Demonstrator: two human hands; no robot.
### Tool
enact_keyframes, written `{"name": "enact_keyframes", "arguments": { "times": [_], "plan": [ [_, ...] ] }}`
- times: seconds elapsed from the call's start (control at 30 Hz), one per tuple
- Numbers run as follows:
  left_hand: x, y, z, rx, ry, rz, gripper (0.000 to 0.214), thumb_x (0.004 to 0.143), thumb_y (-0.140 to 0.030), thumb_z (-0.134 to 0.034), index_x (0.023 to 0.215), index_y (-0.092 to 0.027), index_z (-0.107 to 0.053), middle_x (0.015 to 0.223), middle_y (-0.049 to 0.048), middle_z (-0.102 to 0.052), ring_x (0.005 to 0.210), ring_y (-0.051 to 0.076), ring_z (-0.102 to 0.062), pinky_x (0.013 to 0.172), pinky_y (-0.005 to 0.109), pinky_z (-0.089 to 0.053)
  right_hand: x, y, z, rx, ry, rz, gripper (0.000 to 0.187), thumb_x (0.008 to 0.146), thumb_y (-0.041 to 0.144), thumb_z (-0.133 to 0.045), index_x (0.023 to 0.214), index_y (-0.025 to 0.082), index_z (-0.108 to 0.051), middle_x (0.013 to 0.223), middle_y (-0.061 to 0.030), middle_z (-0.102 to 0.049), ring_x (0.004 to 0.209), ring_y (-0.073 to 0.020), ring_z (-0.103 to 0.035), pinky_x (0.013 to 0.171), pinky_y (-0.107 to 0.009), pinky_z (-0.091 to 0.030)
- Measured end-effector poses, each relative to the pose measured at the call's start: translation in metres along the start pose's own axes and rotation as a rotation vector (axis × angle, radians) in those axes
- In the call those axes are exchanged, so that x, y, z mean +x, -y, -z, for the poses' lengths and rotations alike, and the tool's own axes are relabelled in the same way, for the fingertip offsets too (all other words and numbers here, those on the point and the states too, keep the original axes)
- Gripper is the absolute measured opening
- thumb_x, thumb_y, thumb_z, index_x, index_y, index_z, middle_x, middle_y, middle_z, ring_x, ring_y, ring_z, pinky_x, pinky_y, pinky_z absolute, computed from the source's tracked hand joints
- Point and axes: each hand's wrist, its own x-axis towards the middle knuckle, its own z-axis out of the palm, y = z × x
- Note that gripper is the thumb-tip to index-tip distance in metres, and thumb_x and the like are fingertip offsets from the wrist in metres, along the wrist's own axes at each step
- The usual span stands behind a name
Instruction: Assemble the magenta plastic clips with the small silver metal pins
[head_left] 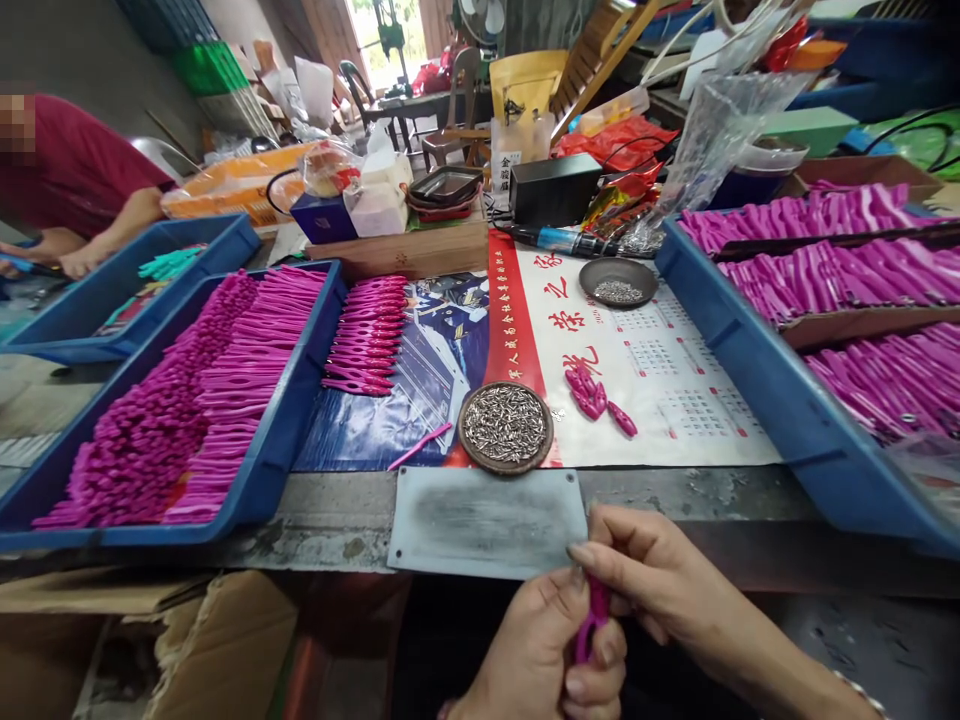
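Observation:
Low in the head view, my left hand (544, 655) is closed around a small magenta plastic piece (592, 618). My right hand (652, 575) pinches the top of the same piece with thumb and fingers. Both hands hover just below the table's front edge, near a grey metal plate (480, 520). Beyond the plate sits a round dish of small silver metal pins (506, 425). A few loose magenta pieces (596, 395) lie on the calendar sheet (675, 370).
A blue tray of magenta parts (187, 400) stands at left, another (825, 300) at right. A row of magenta pieces (367, 335) lies between. A second small dish (618, 282) sits farther back. Another person's arm (90, 235) rests at far left. Cardboard boxes (150, 640) sit below.

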Motion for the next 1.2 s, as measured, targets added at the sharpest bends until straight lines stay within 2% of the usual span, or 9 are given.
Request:
{"name": "enact_keyframes", "arguments": {
  "times": [0.3,0.47,0.7,0.9,1.07,1.2],
  "plan": [
    [-0.003,-0.004,-0.001,-0.118,0.050,0.045,0.032,0.081,-0.045,-0.070,0.088,-0.015,-0.060,0.058,-0.0072,-0.047,0.034,0.000,-0.023,0.035,0.016,-0.012,0.001,0.002,-0.007,0.082,-0.022,0.017,0.052,0.082,0.060,-0.069,0.060,0.019,-0.047,0.049,0.0071,-0.045,0.035,-0.0030,-0.028,0.032,-0.015,-0.017],
    [-0.001,-0.005,-0.002,-0.192,0.065,-0.008,0.031,0.078,-0.043,-0.073,0.081,-0.015,-0.060,0.061,-0.0060,-0.048,0.036,0.001,-0.031,0.035,0.017,-0.017,0.004,0.002,-0.011,0.038,-0.057,0.059,0.053,0.084,0.063,-0.065,0.061,0.019,-0.047,0.049,0.0066,-0.044,0.036,-0.0039,-0.028,0.033,-0.016,-0.017],
    [-0.001,-0.011,0.003,-0.250,0.097,-0.080,0.033,0.073,-0.043,-0.078,0.076,-0.017,-0.057,0.057,-0.0077,-0.046,0.034,0.001,-0.027,0.035,0.015,-0.016,0.016,0.007,-0.022,0.035,-0.049,0.100,0.053,0.086,0.061,-0.064,0.061,0.019,-0.044,0.050,0.0065,-0.042,0.042,-0.0059,-0.030,0.037,-0.018,-0.020],
    [-0.004,-0.023,0.007,-0.217,0.171,-0.203,0.030,0.075,-0.045,-0.076,0.083,-0.018,-0.064,0.059,-0.0071,-0.048,0.034,0.001,-0.027,0.034,0.016,-0.019,0.035,0.024,-0.031,0.104,0.066,0.087,0.053,0.079,0.060,-0.071,0.061,0.020,-0.040,0.051,0.0090,-0.036,0.044,-0.0059,-0.028,0.040,-0.018,-0.023],
    [-0.012,-0.042,0.001,-0.223,0.156,-0.190,0.030,0.073,-0.041,-0.079,0.085,-0.016,-0.068,0.061,-0.0057,-0.053,0.036,0.001,-0.035,0.036,0.015,-0.023,0.047,0.037,-0.037,0.008,0.114,0.133,0.057,0.080,0.068,-0.066,0.061,0.021,-0.040,0.051,0.0085,-0.038,0.043,-0.0067,-0.031,0.041,-0.019,-0.026],
    [-0.011,-0.047,0.008,-0.280,0.213,-0.155,0.031,0.069,-0.041,-0.082,0.082,-0.016,-0.068,0.059,-0.0066,-0.052,0.035,0.001,-0.036,0.034,0.015,-0.022,0.051,0.043,-0.041,-0.091,0.126,0.151,0.056,0.082,0.068,-0.063,0.062,0.021,-0.038,0.051,0.0091,-0.037,0.041,-0.0061,-0.029,0.038,-0.018,-0.023]
  ]
}}
